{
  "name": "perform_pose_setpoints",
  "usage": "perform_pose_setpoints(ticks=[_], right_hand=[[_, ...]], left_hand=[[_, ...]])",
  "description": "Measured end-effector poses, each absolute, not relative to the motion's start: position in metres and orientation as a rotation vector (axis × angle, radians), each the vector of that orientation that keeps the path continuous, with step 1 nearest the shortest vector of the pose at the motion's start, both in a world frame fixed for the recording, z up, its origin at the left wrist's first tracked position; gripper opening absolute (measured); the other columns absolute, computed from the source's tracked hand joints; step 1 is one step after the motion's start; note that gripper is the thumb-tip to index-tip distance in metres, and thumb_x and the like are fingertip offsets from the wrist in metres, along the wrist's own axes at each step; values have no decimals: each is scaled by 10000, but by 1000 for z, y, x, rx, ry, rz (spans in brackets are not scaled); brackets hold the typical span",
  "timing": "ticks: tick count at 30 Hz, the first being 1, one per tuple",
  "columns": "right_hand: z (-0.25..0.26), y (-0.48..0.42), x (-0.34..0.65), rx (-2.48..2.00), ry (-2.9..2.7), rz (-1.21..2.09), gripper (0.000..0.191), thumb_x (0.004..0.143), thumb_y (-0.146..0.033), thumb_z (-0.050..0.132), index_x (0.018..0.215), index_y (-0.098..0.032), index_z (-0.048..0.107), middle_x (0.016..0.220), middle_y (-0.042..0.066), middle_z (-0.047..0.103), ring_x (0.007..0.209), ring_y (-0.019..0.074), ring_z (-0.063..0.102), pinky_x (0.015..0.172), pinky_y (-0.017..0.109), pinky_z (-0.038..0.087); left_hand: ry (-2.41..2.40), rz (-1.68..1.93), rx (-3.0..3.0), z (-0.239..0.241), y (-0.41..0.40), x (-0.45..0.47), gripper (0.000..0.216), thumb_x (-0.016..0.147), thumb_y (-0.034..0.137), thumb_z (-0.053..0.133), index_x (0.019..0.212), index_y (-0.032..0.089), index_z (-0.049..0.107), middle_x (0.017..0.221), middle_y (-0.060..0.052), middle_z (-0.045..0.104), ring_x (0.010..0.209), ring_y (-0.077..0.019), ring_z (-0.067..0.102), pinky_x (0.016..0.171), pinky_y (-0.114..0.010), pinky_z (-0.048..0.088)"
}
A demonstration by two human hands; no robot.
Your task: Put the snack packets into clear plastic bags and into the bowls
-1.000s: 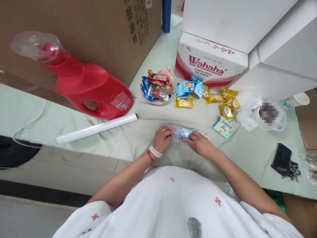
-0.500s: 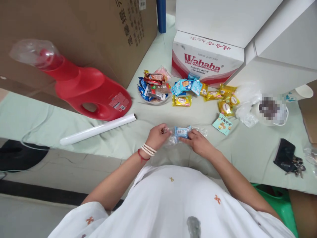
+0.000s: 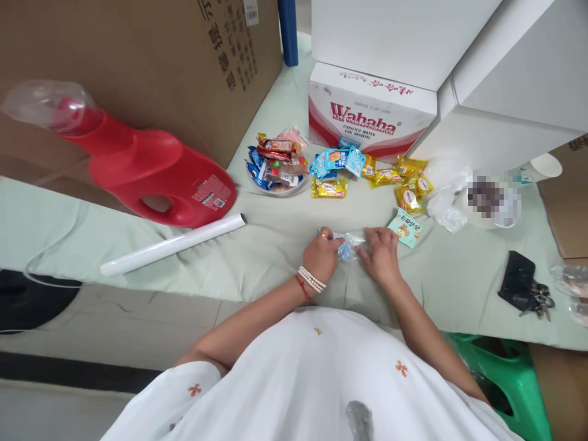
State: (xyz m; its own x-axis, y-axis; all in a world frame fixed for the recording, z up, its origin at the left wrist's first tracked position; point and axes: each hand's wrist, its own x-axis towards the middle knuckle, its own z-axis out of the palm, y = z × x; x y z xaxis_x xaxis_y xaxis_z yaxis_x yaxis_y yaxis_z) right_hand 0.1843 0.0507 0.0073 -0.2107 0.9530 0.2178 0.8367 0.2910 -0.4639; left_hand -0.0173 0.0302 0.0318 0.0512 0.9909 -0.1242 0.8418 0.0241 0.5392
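Near the front of the cloth-covered table, my left hand [image 3: 321, 254] is closed on a small blue snack packet [image 3: 341, 250], its fingers covering much of it. The packet is with a crumpled clear plastic bag [image 3: 354, 244], which stretches right to my right hand [image 3: 383, 254]. My right fingers and thumb are closed at the bag's right end. A light green card-like packet [image 3: 405, 230] lies just beyond my right hand. Farther back are several yellow-wrapped snacks [image 3: 329, 188], blue snack packets [image 3: 336, 160] and a clear bowl [image 3: 287, 191] heaped with wrapped snacks.
A red jug [image 3: 160, 165] and a white roll [image 3: 174, 244] lie to the left, by a brown carton [image 3: 151, 67]. A Wahaha box [image 3: 372, 113] stands at the back. On the right are white plastic bags [image 3: 448, 196], a paper cup [image 3: 544, 166] and a black pouch with keys [image 3: 517, 280].
My left hand has moved right onto the blue packet. My right hand has slid off the packet to the bag's right end. The view has shifted slightly.
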Motion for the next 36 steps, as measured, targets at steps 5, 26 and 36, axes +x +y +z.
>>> perform_pose_setpoints(ticks=[5, 26, 36], right_hand=[[13, 48, 171, -1634, -2103, 399, 149, 936, -250, 572, 976, -198, 705, 1319, 173, 525, 1275, 354, 460, 1071, 530, 441], [8, 31, 229, -1411, -1121, 1196, 388, 905, -530, 661, 1124, -209, 659, 1067, 48, 722, 966, 219, 661, 888, 335, 534], [55, 214, 461, -2225, -1160, 118, 378, 972, -175, 393, 1304, -107, 561, 1140, 146, 681, 988, 190, 684, 868, 318, 537]], left_hand=[[2128, 452, 1816, 34, 36, -27, 709, 813, 410, 775, 1442, 200, 524, 1398, -184, 540, 1293, -365, 505, 1000, -473, 469], [1157, 943, 1170, 38, 14, -44, 521, 827, 308, 693, 1304, 221, 503, 1262, -113, 609, 1016, -194, 644, 802, -318, 569], [1743, 719, 1384, -3, -54, -135, 412, 883, 526, 569, 1113, 189, 626, 1009, -82, 688, 914, -246, 696, 827, -409, 588]])
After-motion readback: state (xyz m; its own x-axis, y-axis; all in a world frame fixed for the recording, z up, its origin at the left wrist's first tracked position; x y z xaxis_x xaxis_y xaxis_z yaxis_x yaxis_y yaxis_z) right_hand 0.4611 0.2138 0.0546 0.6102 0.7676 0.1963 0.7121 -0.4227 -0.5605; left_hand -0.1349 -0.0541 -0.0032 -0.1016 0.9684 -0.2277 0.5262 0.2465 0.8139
